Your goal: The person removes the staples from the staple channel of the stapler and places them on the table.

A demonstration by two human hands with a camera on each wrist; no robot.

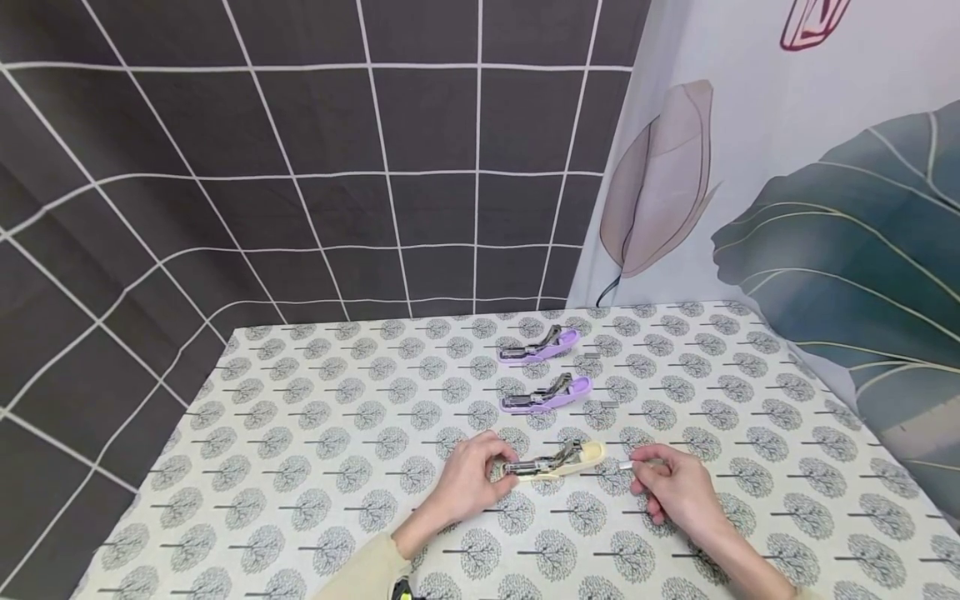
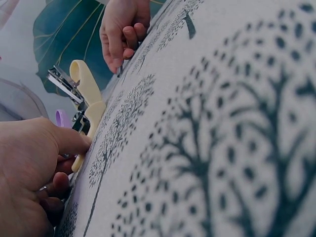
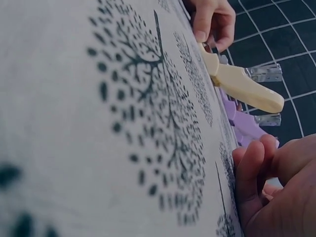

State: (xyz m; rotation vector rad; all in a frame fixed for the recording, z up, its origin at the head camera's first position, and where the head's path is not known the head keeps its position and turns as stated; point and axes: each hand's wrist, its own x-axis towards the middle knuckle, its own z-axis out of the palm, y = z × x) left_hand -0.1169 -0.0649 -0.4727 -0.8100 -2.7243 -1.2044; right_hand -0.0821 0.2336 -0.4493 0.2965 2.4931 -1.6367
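Note:
A cream stapler (image 1: pixel 594 454) lies on the patterned tablecloth with its top swung open, its metal magazine showing. My left hand (image 1: pixel 474 477) grips the stapler's left end between thumb and fingers; the left wrist view shows the thumb (image 2: pixel 74 141) against the cream base. Just off the stapler's right end, my right hand (image 1: pixel 678 490) pinches a small silvery strip of staples (image 1: pixel 626 465) between thumb and index finger. The strip is apart from the stapler. In the right wrist view the right hand (image 3: pixel 281 182) hides most of the strip.
Behind the cream stapler lie two purple staplers (image 1: pixel 582 387), one beyond the other, both swung open. Small grey staple strips (image 1: pixel 609 404) rest on the cloth to the right of each. A dark gridded curtain (image 1: pixel 420 125) and a leaf-patterned one (image 1: pixel 847 225) hang behind the table.

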